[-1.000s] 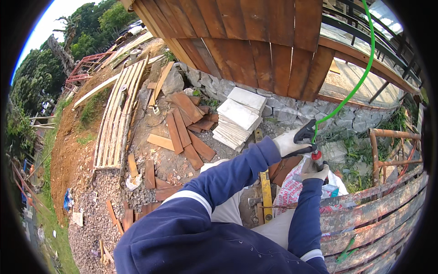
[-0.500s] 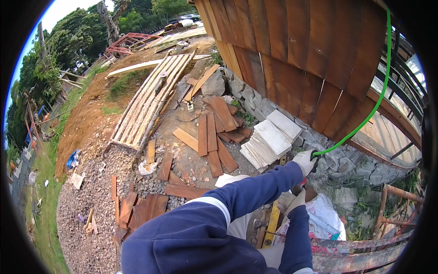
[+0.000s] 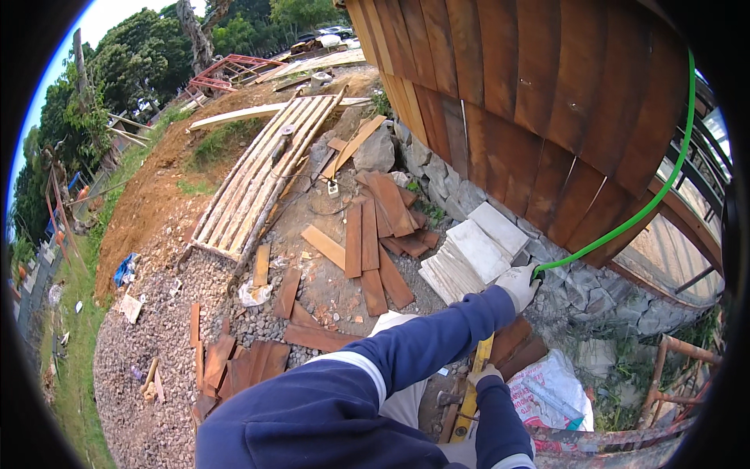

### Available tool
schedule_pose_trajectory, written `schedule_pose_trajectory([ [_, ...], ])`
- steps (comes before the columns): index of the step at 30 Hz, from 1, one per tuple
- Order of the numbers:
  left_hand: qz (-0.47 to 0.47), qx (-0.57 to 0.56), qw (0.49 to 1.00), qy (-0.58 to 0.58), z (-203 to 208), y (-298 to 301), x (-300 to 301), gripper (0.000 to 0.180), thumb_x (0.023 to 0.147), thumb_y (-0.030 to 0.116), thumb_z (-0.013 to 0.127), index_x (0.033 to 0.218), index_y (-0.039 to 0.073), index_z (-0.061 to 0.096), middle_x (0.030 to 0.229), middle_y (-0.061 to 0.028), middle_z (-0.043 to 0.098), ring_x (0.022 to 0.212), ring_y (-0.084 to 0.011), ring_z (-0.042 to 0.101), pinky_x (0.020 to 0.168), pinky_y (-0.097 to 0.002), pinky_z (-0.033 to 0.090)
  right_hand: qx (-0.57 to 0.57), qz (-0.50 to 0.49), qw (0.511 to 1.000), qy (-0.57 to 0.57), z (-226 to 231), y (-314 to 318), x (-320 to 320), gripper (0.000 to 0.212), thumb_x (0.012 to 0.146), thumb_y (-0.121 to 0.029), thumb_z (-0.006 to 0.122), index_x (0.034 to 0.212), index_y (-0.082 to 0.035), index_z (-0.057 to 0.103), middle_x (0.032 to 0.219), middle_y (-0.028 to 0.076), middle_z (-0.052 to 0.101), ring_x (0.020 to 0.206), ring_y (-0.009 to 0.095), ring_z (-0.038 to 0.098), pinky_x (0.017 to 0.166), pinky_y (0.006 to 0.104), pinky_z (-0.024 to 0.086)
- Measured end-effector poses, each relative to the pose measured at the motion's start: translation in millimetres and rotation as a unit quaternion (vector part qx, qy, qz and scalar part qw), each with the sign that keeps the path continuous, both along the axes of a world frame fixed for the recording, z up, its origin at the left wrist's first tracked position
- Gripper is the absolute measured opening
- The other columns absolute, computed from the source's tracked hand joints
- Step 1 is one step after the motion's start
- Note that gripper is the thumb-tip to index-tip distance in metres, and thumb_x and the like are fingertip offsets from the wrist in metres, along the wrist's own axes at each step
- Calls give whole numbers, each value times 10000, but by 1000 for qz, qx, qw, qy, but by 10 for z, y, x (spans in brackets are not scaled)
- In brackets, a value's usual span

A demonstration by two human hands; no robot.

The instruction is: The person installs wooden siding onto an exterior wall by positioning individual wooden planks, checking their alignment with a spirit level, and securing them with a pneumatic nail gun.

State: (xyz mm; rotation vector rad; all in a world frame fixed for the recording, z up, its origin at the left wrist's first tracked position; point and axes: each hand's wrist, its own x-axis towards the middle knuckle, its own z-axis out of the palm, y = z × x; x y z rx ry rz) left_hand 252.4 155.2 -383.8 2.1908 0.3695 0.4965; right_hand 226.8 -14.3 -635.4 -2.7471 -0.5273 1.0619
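Note:
My left hand point(image 3: 517, 286), in a pale work glove, is closed around the end of a bright green hose or rope point(image 3: 601, 242). The line curves up and right past the brown-planked wall. Lower and nearer, my gloved right hand point(image 3: 487, 376) rests beside a yellow spirit level point(image 3: 469, 395) and the near end of some brown boards point(image 3: 514, 345). Its fingers are mostly hidden, so its grip does not show. A hammer-like metal head point(image 3: 448, 398) lies left of the level. A white printed sack point(image 3: 553, 391) lies just right of my right hand.
White stone tiles point(image 3: 473, 250) are stacked against the stone footing. Loose brown boards point(image 3: 383, 203) are scattered over gravel and dirt. A slatted wooden rack point(image 3: 266, 172) lies beyond. The shingled brown wall point(image 3: 508, 102) bulges overhead; rusty pipe framing point(image 3: 687, 352) stands at right.
My right hand has moved down, away from my left hand, uncovering more of the brown boards. My left hand stays on the green line. The view has shifted slightly.

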Motion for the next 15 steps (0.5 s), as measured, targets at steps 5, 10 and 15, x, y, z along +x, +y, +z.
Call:
schedule_pose_trajectory([
  [5,-34,1,999,11,36,40,-43,373,939,183,600,1273,19,577,1017,-241,686,1002,-406,652,877,-473,502,-15,-46,999,-19,-12,79,-226,943,724,-352,809,1440,31,329,1223,278,651,1119,382,666,963,433,536],
  [10,-40,10,999,7,157,-15,23,363,942,191,611,1261,19,595,1007,-237,689,991,-400,657,865,-474,507,40,-153,985,-69,-236,-2,-205,763,738,-306,818,1311,-2,416,1128,247,678,1061,382,685,934,451,551],
  [15,-10,-2,998,54,198,93,30,339,930,262,655,1151,5,642,927,-218,706,884,-396,686,763,-463,536,131,-324,936,-45,-58,-76,125,514,715,-229,740,1143,13,589,1110,269,686,1065,416,673,932,451,536],
])
